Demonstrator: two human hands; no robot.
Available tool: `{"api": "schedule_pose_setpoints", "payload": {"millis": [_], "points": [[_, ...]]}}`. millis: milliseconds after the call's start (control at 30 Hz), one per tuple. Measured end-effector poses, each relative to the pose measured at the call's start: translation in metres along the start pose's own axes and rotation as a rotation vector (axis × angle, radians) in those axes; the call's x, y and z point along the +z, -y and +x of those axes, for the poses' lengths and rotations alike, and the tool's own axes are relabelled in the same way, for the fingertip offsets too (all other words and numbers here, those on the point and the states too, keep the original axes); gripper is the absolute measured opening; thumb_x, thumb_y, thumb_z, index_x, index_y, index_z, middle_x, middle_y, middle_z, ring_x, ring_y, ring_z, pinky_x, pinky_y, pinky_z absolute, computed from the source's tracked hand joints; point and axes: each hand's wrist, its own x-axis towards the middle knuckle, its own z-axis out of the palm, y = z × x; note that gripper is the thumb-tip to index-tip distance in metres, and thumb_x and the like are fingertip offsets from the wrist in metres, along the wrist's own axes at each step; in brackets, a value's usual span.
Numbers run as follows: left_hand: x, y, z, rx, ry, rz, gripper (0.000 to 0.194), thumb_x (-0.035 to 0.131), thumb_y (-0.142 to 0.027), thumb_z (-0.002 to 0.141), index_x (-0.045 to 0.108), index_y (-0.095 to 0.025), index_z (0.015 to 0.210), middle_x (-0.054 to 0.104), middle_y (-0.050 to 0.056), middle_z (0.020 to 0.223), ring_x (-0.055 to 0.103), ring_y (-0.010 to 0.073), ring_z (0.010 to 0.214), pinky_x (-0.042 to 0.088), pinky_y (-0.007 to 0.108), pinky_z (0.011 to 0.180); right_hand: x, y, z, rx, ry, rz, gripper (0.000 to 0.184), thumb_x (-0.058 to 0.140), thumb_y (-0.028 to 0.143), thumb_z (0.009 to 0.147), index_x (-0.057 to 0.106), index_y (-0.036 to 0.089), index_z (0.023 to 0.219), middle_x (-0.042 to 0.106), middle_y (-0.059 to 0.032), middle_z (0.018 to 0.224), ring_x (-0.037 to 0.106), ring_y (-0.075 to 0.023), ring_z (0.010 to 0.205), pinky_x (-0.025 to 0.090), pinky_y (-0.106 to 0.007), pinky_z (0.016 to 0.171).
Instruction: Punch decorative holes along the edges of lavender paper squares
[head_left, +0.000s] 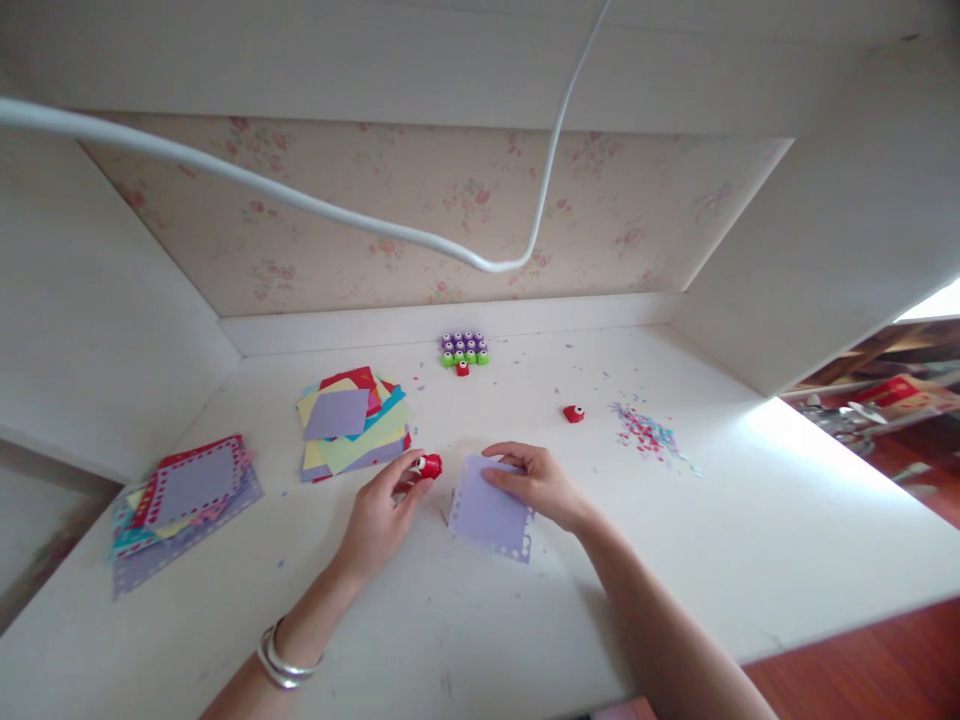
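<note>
In the left hand [381, 522], one red punch [430, 468] is pinched between the fingers; in the right hand [546, 486], one purple sheet [486, 512]. Two more red punches [574, 414] and two paper piles [337, 412] are laid nearby.

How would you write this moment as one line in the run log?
left hand: holds red punch | right hand: holds purple sheet, border partly punched | table: paper bits

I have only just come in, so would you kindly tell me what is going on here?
The person's left hand holds a small red punch; the right hand holds a purple sheet with holes along some edges. To the left lie a hole-edged paper pile and a coloured paper pile; to the right, another red punch sits near scattered paper bits.
</note>
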Motion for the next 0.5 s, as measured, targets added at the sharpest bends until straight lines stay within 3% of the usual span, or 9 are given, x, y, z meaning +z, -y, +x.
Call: {"api": "schedule_pose_setpoints", "payload": {"millis": [133,233,367,500], "points": [[0.007,-0.007,0.020,0.058,0.046,-0.019,0.036,0.059,-0.037,0.089,0.057,-0.021,0.122,0.072,0.006,0.106,0.071,0.0180,0.086,0.059,0.031,0.078,-0.003,-0.002,0.000,-0.188,-0.065,-0.472,0.031,0.066,0.025,0.080,0.069,0.025,0.111,0.071,-0.0067,0.102,0.064,-0.0229,0.091,0.047,-0.036,0.084],[0.024,-0.015,0.047,0.130,0.155,-0.023,0.033,0.058,-0.033,0.089,0.058,-0.021,0.120,0.072,0.006,0.107,0.070,0.0170,0.086,0.059,0.031,0.078,-0.002,-0.001,-0.003,-0.321,-0.143,-0.675,0.035,0.069,0.024,0.079,0.068,0.026,0.114,0.066,-0.0089,0.114,0.057,-0.0258,0.104,0.041,-0.040,0.093],[0.063,-0.033,0.087,0.228,0.282,0.101,0.030,0.056,-0.025,0.089,0.059,-0.023,0.119,0.072,0.004,0.106,0.069,0.0174,0.090,0.056,0.030,0.081,0.004,-0.005,-0.001,-0.348,-0.117,-0.699,0.033,0.077,0.033,0.075,0.069,0.025,0.106,0.064,-0.0073,0.107,0.057,-0.0236,0.100,0.041,-0.040,0.092],[0.101,-0.052,0.122,0.354,0.467,0.227,0.028,0.053,-0.021,0.089,0.061,-0.024,0.115,0.073,0.003,0.104,0.068,0.0181,0.092,0.053,0.029,0.083,0.004,-0.018,0.008,-0.357,-0.090,-0.585,0.043,0.084,0.043,0.065,0.069,0.023,0.100,0.063,-0.0061,0.108,0.057,-0.0241,0.102,0.042,-0.037,0.089]]}}
